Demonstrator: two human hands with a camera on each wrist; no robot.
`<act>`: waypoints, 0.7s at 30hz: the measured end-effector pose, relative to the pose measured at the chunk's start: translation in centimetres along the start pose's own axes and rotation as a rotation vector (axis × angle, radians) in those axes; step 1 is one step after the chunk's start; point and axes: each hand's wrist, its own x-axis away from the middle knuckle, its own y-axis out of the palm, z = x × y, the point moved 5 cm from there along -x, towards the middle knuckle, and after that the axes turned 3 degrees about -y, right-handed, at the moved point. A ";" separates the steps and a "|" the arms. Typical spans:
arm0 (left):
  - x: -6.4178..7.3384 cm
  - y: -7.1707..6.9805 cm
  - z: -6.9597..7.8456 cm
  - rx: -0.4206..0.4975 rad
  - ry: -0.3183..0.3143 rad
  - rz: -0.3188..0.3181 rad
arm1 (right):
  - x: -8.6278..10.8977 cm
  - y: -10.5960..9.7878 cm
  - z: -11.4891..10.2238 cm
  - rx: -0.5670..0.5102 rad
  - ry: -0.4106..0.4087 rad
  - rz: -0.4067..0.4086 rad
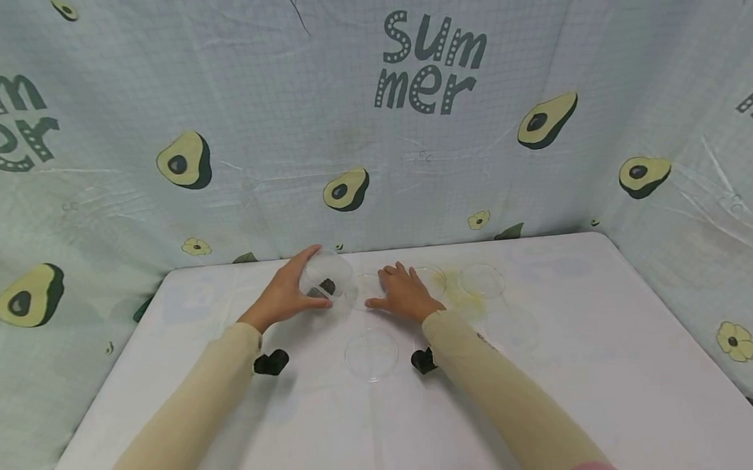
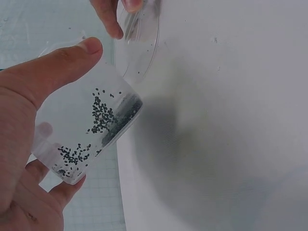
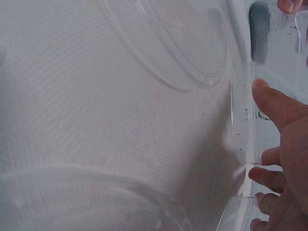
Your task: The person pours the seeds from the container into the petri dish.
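Black seeds [image 2: 101,114] bank low in the tilted cup [image 2: 67,103] my left hand [image 1: 283,289] grips beside the dish [image 3: 243,130], my right hand [image 1: 406,294] spread wide at its rim, and if I tip too steeply they could rush out and scatter across the table [image 1: 336,436]!

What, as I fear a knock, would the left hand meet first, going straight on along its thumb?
Probably the clear dish by the right hand, though depth is unclear and the left hand might pass above it.
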 end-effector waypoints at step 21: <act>-0.7 0.1 0.8 -0.072 0.021 -0.077 | -0.1 -0.1 -0.1 0.006 0.011 -0.012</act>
